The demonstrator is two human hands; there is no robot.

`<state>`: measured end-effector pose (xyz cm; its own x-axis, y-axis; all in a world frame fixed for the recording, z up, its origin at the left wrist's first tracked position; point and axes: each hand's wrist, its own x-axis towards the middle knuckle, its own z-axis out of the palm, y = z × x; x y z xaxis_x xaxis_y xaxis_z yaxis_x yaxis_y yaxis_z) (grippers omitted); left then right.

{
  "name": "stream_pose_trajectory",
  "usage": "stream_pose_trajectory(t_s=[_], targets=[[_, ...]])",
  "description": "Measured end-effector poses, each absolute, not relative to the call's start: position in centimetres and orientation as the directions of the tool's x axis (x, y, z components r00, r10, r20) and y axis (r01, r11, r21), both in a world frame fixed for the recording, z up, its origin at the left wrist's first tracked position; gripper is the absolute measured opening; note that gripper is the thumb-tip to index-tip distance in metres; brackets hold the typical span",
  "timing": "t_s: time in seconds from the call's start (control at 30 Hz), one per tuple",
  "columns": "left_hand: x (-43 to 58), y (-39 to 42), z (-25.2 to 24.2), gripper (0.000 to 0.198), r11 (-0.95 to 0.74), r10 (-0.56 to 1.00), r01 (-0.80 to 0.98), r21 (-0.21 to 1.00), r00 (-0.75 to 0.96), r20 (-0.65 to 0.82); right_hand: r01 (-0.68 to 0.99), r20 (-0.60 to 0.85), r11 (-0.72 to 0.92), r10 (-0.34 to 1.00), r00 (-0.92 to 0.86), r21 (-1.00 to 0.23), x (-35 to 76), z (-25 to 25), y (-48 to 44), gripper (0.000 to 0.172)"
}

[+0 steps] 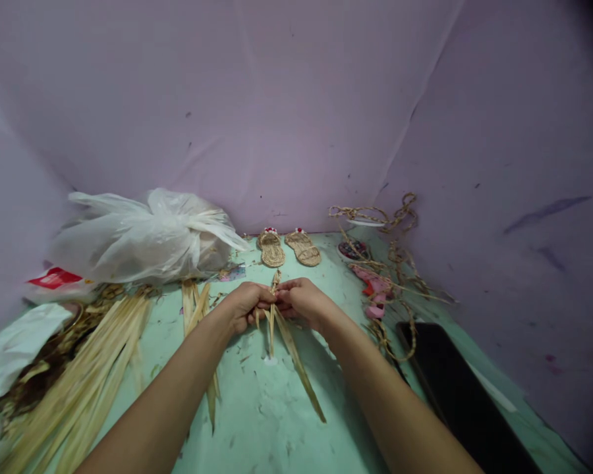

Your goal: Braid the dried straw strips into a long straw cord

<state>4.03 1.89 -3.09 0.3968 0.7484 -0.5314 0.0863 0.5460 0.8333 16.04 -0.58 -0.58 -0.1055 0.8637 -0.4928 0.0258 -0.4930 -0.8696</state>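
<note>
Between my two hands is a braid of dried leaf strips, its plaited end pointing away from me. Loose strip ends hang from it toward me over the green surface. The fingers of my left hand pinch the braid from the left. From the right, my right hand pinches it at the same spot, the fingertips of both hands almost touching. Just beyond stand two small woven sandals with red and white decoration at their far ends.
Long dried strips lie in a bundle at left, below a tied white plastic bag. Braided cord lies tangled at right, near a pink and red piece and a long dark object. Purple walls close the back and right.
</note>
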Motion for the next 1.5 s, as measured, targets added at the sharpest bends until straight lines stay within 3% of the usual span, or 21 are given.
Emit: stream_pose_trajectory(t_s=[0.23, 0.43, 0.6, 0.7, 0.9, 1.03, 1.17, 1.3, 1.5], targets=[[4.1, 1.8, -3.1, 0.016, 0.535, 0.734, 0.041, 0.844, 0.472, -0.489, -0.008, -0.482, -0.485, 0.871, -0.098, -0.875, 16.6, -1.1, -0.8, 0.012], [4.1, 1.6, -2.4, 0.010, 0.574, 0.660, 0.148, 0.805, 0.498, -0.562, 0.008, -0.465, -0.466, 0.881, -0.083, -0.885, 16.2, -1.9, -0.4, 0.014], [3.8, 1.7, -2.5, 0.013, 0.506, 0.670, 0.156, 0.848, 0.548, -0.501, 0.020, -0.482, -0.482, 0.871, -0.099, -0.876, 16.4, -2.0, -0.5, 0.006], [3.6, 1.7, -2.5, 0.013, 0.484, 0.656, 0.166, 0.859, 0.581, -0.482, 0.052, -0.466, -0.463, 0.878, -0.113, -0.885, 16.8, -2.2, -0.7, 0.012], [3.6, 1.9, -2.7, 0.011, 0.491, 0.683, 0.180, 0.852, 0.528, -0.505, 0.253, -0.389, -0.373, 0.921, -0.016, -0.893, 16.9, -3.0, -0.1, 0.016], [3.7, 1.8, -2.6, 0.010, 0.468, 0.713, 0.216, 0.857, 0.482, -0.510, 0.244, -0.443, -0.432, 0.897, 0.013, -0.868, 16.9, -3.3, 0.5, 0.011], [3.8, 1.6, -2.3, 0.012, 0.447, 0.728, 0.230, 0.864, 0.467, -0.502, 0.244, -0.370, -0.366, 0.929, 0.032, -0.898, 17.0, -3.3, 0.3, 0.014], [4.2, 1.5, -2.3, 0.011, 0.334, 0.784, 0.281, 0.900, 0.448, -0.431, 0.262, -0.358, -0.350, 0.934, 0.017, -0.899, 17.2, -2.8, 0.1, 0.012], [5.0, 1.7, -2.7, 0.011, -0.012, 0.902, 0.517, 0.856, 0.375, -0.214, 0.207, -0.454, -0.442, 0.891, -0.016, -0.873, 17.4, -2.3, 0.2, 0.008]])
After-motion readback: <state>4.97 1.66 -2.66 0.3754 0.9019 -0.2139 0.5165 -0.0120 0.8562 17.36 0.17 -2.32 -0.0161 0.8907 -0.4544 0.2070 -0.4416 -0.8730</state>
